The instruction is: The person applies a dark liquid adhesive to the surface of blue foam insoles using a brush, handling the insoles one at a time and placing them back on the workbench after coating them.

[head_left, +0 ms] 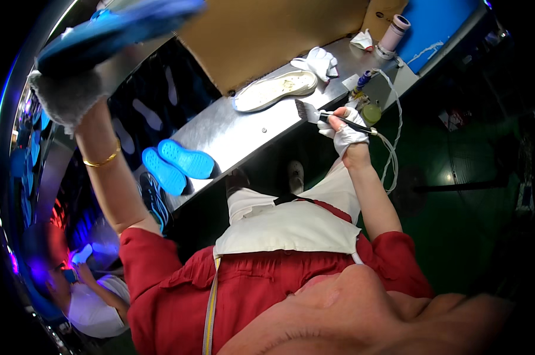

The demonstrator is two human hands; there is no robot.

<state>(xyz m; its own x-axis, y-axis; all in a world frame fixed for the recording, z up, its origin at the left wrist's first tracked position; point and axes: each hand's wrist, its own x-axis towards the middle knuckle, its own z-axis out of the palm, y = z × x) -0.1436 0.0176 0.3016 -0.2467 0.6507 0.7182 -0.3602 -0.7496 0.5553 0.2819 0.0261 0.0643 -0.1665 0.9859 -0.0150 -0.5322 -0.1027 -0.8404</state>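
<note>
Long blue piece (122,29) above fuzzy-gloved left hand (67,97)

Metal bench (244,137) carries white shoe (268,93) and blue soles (187,161)

The shiny metal bench runs slantwise from lower left to upper right, a small round fastener (264,130) set in its top. The white shoe lies lengthwise near the middle, a crumpled white cloth (319,61) just beside its right end. The two blue soles lie side by side at the lower left end. Toward the upper right stands a pale pink flask (393,36).
</note>
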